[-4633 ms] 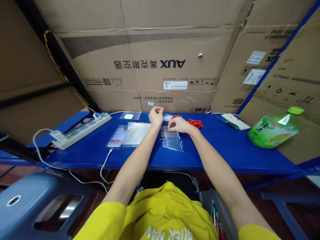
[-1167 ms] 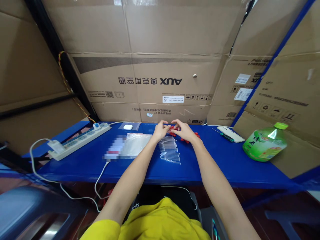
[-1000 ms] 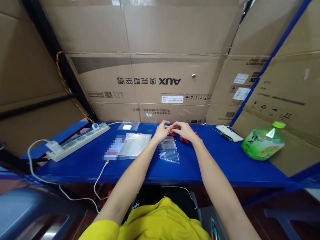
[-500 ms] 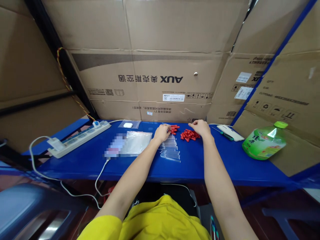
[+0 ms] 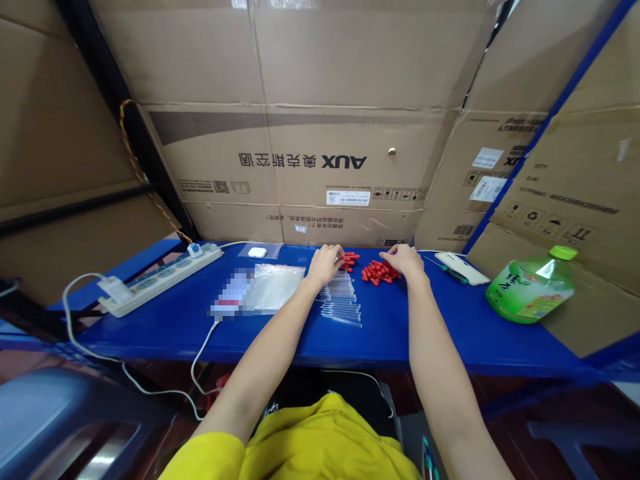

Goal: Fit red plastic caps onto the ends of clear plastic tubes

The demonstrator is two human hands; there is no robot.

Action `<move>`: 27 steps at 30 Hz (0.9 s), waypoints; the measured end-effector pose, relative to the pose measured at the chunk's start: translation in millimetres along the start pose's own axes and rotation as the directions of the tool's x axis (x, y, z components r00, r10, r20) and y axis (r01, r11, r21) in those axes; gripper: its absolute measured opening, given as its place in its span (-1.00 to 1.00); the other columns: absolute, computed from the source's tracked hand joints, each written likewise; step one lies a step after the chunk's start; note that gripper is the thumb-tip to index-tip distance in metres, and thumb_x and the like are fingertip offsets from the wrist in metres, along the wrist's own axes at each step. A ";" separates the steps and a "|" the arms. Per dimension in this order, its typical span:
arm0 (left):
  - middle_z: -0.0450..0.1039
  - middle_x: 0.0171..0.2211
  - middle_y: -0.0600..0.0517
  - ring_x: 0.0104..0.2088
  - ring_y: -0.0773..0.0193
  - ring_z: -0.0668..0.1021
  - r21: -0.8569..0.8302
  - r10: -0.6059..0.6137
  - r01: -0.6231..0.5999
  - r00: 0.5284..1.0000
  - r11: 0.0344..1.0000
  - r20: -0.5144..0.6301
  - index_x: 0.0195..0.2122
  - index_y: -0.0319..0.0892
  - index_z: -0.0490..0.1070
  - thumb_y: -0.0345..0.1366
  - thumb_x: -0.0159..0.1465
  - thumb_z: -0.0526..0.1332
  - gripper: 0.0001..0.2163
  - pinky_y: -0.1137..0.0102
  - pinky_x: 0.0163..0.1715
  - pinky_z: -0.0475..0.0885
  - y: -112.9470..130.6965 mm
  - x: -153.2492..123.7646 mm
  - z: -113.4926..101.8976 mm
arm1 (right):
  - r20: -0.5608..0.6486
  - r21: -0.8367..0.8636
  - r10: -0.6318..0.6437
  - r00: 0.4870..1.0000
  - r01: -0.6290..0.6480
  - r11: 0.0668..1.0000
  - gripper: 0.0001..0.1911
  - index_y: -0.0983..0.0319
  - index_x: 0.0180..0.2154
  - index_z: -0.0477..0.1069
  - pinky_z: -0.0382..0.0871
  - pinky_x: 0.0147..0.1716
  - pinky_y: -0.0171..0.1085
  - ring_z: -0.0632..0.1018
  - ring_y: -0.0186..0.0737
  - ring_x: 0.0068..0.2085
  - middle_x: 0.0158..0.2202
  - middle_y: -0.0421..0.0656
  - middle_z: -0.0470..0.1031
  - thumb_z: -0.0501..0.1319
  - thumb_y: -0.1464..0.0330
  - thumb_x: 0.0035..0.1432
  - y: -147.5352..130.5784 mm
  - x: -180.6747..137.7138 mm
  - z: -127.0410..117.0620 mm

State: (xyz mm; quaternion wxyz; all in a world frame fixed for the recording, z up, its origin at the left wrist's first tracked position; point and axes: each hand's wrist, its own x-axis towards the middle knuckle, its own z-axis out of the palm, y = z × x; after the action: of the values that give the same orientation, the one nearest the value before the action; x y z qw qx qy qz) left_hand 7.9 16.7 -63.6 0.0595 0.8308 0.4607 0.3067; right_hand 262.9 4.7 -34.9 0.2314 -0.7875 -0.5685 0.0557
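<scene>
My left hand (image 5: 326, 264) is closed, its fingers curled together at the far end of a row of thin clear tubes (image 5: 341, 293). What it pinches, if anything, is hidden by the fingers. Just past its fingertips lies a small group of red stick-like pieces (image 5: 351, 260). My right hand (image 5: 405, 260) bends over the larger heap of small red pieces (image 5: 377, 273), thumb and fingertips drawn together at the heap's upper right edge. Whether a piece sits in that pinch is too small to see.
On the blue table (image 5: 390, 333), a clear plastic bag (image 5: 277, 288) and a blurred-out phone (image 5: 233, 293) lie left. A white power strip (image 5: 163, 280) is farther left. A green-handled screwdriver (image 5: 454, 274), white case (image 5: 465, 268) and green bottle (image 5: 530, 287) stand right. Cardboard (image 5: 300, 140) walls the back.
My left hand has shifted slightly, with its knuckles raised and fingers curled more. My right hand stays at the edge of the red heap, its fingers bent a little more. The view tilts slightly.
</scene>
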 end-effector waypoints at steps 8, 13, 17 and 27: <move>0.44 -0.06 -0.10 -0.16 0.24 0.54 -0.275 -0.120 0.009 0.912 0.961 -0.392 0.02 -0.15 0.38 -0.32 0.43 0.05 -0.79 0.38 -0.05 0.44 20.5 1.2 -26.7 | -0.147 0.229 -0.465 0.873 0.488 0.842 -0.67 0.16 -0.08 0.51 0.35 -0.12 -0.25 0.60 -0.13 -0.17 -0.24 -0.09 0.63 0.10 0.12 0.38 -40.9 -21.2 8.5; 0.48 -0.20 -0.04 -0.26 0.30 0.54 -0.456 -0.224 -0.011 0.861 0.890 -0.457 -0.16 -0.15 0.30 -0.19 0.39 0.14 -0.86 0.44 -0.19 0.45 24.5 3.8 -26.5 | -0.183 0.275 -0.678 0.711 0.700 0.659 -0.64 0.15 0.11 0.39 0.30 0.02 -0.23 0.52 -0.13 0.01 0.00 -0.08 0.56 0.01 0.15 0.45 -65.9 -40.6 17.3; 0.47 -0.38 0.07 -0.39 0.34 0.52 -0.619 -0.278 -0.021 0.881 0.785 -0.382 -0.25 -0.13 0.28 -0.09 0.33 0.21 -0.77 0.46 -0.29 0.40 23.1 6.0 -21.4 | -0.174 0.170 -0.723 0.669 0.743 0.647 -0.69 0.15 -0.02 0.43 0.27 -0.01 -0.21 0.48 -0.12 -0.05 -0.10 -0.10 0.56 0.00 0.18 0.47 -69.8 -42.6 23.3; 0.16 -0.64 0.17 -0.56 0.38 0.22 -0.355 -0.176 0.056 0.932 0.933 -0.317 -0.52 -0.15 0.22 0.01 0.37 0.13 -0.59 0.41 -0.45 0.08 16.9 2.0 -19.1 | -0.065 0.045 -0.766 0.640 0.768 0.638 -0.66 0.19 -0.18 0.37 0.17 -0.21 -0.25 0.49 -0.16 -0.19 -0.22 -0.09 0.55 -0.13 0.29 0.52 -72.7 -44.1 29.2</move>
State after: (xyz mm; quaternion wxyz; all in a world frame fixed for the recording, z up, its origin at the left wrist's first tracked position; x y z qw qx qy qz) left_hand 10.2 5.3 -41.0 0.1389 0.7125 0.4530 0.5176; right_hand 174.1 -9.2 -37.4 0.2713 -0.4649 -0.8417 -0.0441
